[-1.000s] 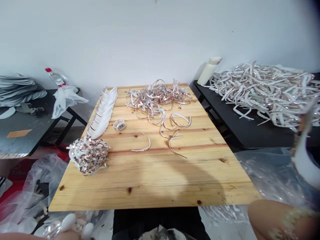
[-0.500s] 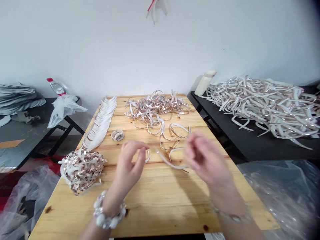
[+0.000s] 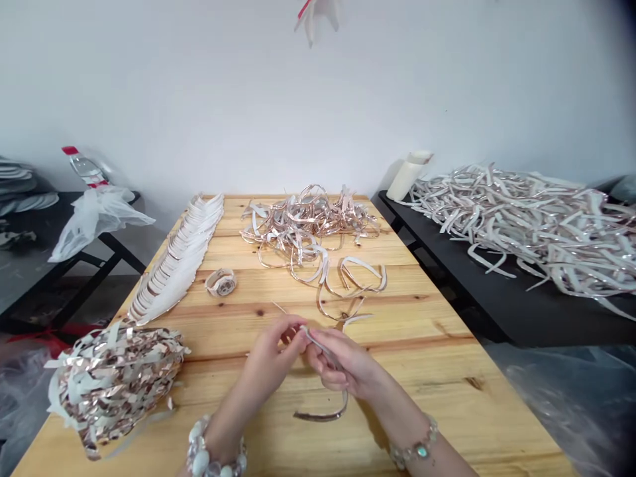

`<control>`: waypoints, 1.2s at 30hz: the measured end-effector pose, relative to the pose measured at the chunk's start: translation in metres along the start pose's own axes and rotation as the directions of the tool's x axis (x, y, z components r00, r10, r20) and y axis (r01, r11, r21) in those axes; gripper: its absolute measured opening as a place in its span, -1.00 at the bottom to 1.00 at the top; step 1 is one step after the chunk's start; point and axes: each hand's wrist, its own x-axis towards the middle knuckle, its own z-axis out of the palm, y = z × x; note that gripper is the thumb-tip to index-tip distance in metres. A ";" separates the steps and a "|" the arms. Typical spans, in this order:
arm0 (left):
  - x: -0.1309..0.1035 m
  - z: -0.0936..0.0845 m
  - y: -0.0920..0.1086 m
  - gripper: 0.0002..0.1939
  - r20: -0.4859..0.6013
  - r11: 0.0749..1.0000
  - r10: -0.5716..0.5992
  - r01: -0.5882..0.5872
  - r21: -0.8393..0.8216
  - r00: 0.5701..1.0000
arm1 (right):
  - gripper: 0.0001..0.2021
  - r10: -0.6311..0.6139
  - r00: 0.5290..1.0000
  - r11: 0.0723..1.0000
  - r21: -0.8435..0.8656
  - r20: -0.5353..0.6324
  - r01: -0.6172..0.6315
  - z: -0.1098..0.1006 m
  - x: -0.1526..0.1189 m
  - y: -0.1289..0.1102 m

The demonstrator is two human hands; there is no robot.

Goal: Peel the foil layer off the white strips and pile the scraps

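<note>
A thin curved strip (image 3: 328, 417), white on one face and shiny rose-gold on the other, is held above the front middle of the table. My right hand (image 3: 350, 366) is closed round its upper part, and its tail curls down below the palm. At the strip's upper end, the fingertips of my left hand (image 3: 271, 356) pinch together beside the right fingers. Just beyond the hands, several loose looped strips (image 3: 366, 264) lie on the wood. A tangled pile of strips (image 3: 313, 215) sits farther back.
On the wooden table (image 3: 422, 397) lie a shaggy bundle of cut strips (image 3: 119, 384), a fanned row of white strips (image 3: 179, 258) and a wristwatch (image 3: 221, 283). A black table (image 3: 447, 265) at right bears a large strip heap (image 3: 536, 225). A bottle (image 3: 85, 165) stands at left.
My hands have come together from apart and lowered toward me. The strip is now held between them. The view has shifted slightly, bringing the bundle at left closer.
</note>
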 end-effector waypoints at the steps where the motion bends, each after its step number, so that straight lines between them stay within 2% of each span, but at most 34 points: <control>1: 0.000 -0.001 0.002 -0.80 0.033 0.998 0.024 -0.026 0.062 0.999 | -0.63 0.012 1.000 1.000 -0.020 0.003 -0.011 -0.001 0.001 0.001; 3: -0.001 -0.002 0.006 -0.80 0.052 0.989 0.046 -0.052 0.135 0.998 | -0.55 0.005 1.000 0.999 -0.043 0.028 -0.003 -0.003 0.002 0.002; 5: -0.004 -0.003 0.011 -0.78 0.043 0.996 0.005 -0.008 0.084 0.999 | -0.41 -0.034 0.996 0.997 -0.064 0.086 0.040 -0.004 0.002 0.002; 7: -0.007 -0.001 0.015 -0.73 0.065 0.993 -0.081 0.086 -0.086 0.995 | -0.30 -0.068 0.987 0.995 -0.065 0.148 0.078 -0.004 0.001 0.001; 9: -0.010 0.002 0.017 -0.68 0.093 0.943 -0.155 0.175 -0.284 0.984 | -0.24 -0.083 0.980 0.996 -0.030 0.180 0.090 -0.003 0.000 0.002; 13: -0.012 0.011 0.013 -0.63 0.079 0.827 -0.222 0.231 -0.513 0.972 | -0.14 -0.111 0.980 0.993 0.068 0.164 0.102 -0.002 0.001 0.007; 18: -0.009 0.011 0.012 -0.65 0.014 0.722 -0.273 0.215 -0.658 0.962 | -0.27 -0.133 0.989 0.974 0.192 0.069 0.118 0.001 0.008 0.015; 20: -0.009 0.007 0.015 -0.68 -0.036 0.672 -0.299 0.184 -0.717 0.954 | -0.38 -0.114 0.992 0.965 0.245 0.056 0.097 0.003 0.009 0.017; 22: -0.008 0.003 0.019 -0.70 -0.074 0.633 -0.326 0.159 -0.758 0.943 | -0.54 -0.146 0.989 0.965 0.217 -0.009 0.144 0.005 0.009 0.019; 24: -0.008 0.003 0.020 -0.70 -0.110 0.636 -0.328 0.133 -0.760 0.938 | -0.67 -0.236 0.970 0.968 0.067 -0.066 0.240 0.006 0.010 0.019; 26: -0.009 0.006 0.019 -0.68 -0.102 0.673 -0.300 0.135 -0.727 0.948 | -0.70 -0.337 0.941 0.936 -0.115 -0.029 0.332 0.007 0.011 0.020; 28: -0.010 0.013 0.017 -0.67 -0.094 0.736 -0.270 0.143 -0.661 0.958 | -0.64 -0.425 0.905 0.883 -0.211 0.013 0.418 0.006 0.013 0.021; 30: -0.011 0.018 0.016 -0.70 -0.115 0.822 -0.244 0.142 -0.551 0.963 | -0.55 -0.500 0.865 0.839 -0.275 -0.047 0.470 0.005 0.013 0.022; 32: -0.012 0.021 0.016 -0.73 -0.136 0.892 -0.198 0.121 -0.436 0.971 | -0.51 -0.524 0.842 0.814 -0.368 -0.129 0.450 0.003 0.011 0.020; 34: -0.012 0.021 0.018 -0.74 -0.047 0.921 -0.163 0.135 -0.366 0.985 | -0.51 -0.506 0.850 0.804 -0.438 -0.148 0.402 0.003 0.007 0.017; 36: -0.011 0.019 0.021 -0.73 0.084 0.927 -0.167 0.185 -0.327 0.982 | -0.53 -0.464 0.874 0.818 -0.449 -0.142 0.361 0.004 0.001 0.012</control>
